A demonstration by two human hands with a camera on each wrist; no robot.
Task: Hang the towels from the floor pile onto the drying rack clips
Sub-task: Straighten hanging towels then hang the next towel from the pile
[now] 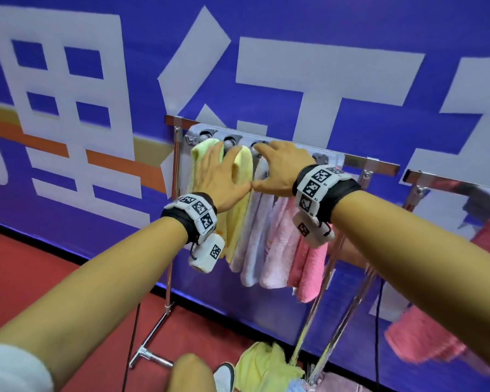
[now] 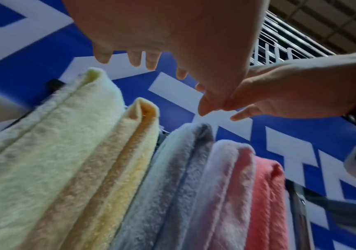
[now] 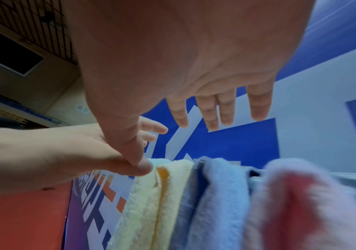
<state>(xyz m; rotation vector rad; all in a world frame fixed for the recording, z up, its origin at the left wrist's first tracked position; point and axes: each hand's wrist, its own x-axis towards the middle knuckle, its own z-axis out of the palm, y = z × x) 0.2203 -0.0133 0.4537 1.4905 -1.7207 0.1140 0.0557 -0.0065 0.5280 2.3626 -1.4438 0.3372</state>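
You stand in a large hall or sports-type venue, not a home.

In front of you a blue printed banner (image 1: 309,66) with huge white characters covers the wall, above a red floor (image 1: 40,264). The wrist views show you a high dark grid ceiling (image 2: 322,25). A chrome drying rack (image 1: 374,165) on tube legs stands by the banner, so the setup looks staged.

Black wristbands (image 1: 191,215) w/ white square-code tags, white sleeve (image 1: 14,369), bare forearms.
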